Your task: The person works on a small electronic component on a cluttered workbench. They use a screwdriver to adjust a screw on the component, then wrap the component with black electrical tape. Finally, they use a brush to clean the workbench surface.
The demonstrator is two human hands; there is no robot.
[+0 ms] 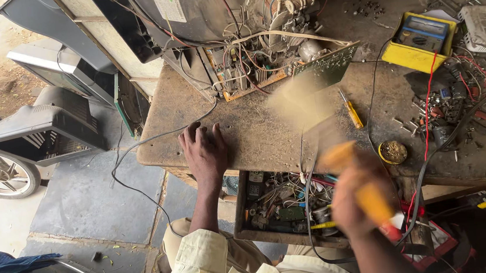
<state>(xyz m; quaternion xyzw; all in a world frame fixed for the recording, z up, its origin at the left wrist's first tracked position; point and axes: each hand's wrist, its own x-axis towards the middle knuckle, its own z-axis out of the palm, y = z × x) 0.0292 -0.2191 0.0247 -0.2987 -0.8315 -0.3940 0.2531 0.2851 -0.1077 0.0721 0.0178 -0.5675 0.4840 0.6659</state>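
Left hand [204, 151] flat, fingers spread on the surface [254, 135]; right hand [357, 199], lower right, blurred, fingers gripping a yellow-handled tool [371, 198], tip indistinct.

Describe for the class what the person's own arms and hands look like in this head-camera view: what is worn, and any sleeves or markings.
Both hands are bare, with no gloves, rings or watch visible. The left hand shows clearly; its arm wears a pale yellow sleeve, rolled or ending near the elbow, leaving the forearm uncovered. The right hand is motion-blurred; its forearm is also uncovered. No markings show.
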